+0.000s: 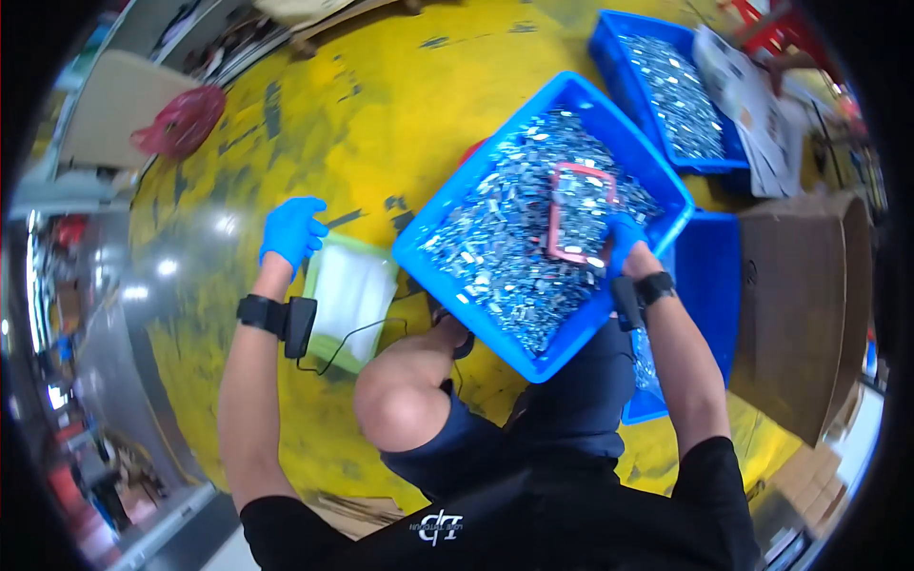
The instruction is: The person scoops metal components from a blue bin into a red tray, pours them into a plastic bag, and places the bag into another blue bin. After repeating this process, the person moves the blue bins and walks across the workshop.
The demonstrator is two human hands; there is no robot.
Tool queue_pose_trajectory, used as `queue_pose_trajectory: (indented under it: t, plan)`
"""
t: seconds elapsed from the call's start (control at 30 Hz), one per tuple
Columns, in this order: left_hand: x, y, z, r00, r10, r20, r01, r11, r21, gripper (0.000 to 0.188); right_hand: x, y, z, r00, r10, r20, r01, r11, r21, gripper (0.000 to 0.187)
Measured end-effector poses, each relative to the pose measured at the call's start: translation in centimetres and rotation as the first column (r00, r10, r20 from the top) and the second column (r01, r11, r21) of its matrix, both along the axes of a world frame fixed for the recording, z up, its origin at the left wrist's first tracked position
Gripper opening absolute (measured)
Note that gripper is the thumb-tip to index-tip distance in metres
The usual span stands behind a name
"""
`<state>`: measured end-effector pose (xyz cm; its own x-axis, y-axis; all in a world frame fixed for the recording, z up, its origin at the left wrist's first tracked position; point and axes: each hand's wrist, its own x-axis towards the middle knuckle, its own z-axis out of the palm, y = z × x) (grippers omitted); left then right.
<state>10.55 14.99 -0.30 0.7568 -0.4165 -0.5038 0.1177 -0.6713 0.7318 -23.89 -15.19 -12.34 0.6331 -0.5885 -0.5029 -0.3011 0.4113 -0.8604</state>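
My right hand [625,240], in a blue glove, grips the near right edge of a small pink rectangular tray [554,228]. Small shiny metal-looking pieces show inside its rim. The tray rests among many such loose pieces [505,257] that fill a large blue bin [476,324] in front of me; its floor is hidden under them. Off to the left, my left hand [293,230], also blue-gloved, is raised with nothing visible in it and its fingers loosely bent and apart. Close by it stands a pale green tray [354,360] holding a white sheet or bag [352,290].
Another blue bin [666,157] of similar pieces stands at the far right, with white sacks [752,105] beside it. Nearer, a blue bin [709,285] adjoins a cardboard box [804,314]. A red plastic bag [181,122] lies far left. The floor [381,95] is worn yellow.
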Motion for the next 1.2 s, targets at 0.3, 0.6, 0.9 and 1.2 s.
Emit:
queue_pose_trajectory:
  t: [0.3, 0.6, 0.9, 1.2]
  plan:
    - [-3.8, 16.4, -23.7, 0.988, -0.143, -0.062, 0.154, 0.848, 0.507, 0.056, -0.6, -0.6, 0.2, 0.998, 0.062, -0.021, -0.057, 0.980, 0.190, 0.015]
    - [-7.4, 22.7, -29.1, 0.994, -0.084, -0.076, 0.113, 0.718, 0.686, 0.042, 0.3, 0.5, 0.8, 0.953, -0.296, -0.070, 0.289, 0.806, 0.516, 0.032]
    - [-9.3, 23.5, -24.1, 0.999, 0.049, -0.019, -0.039, 0.938, 0.344, 0.021, -1.9, -1.4, -2.6, 0.971, -0.231, -0.063, 0.227, 0.804, 0.549, 0.033]
    - [-2.1, 24.8, -13.8, 0.946, 0.232, 0.226, -0.269, 0.950, 0.155, 0.022, -0.8, -0.8, -2.4, 0.994, -0.091, -0.062, 0.103, 0.967, 0.234, 0.025]
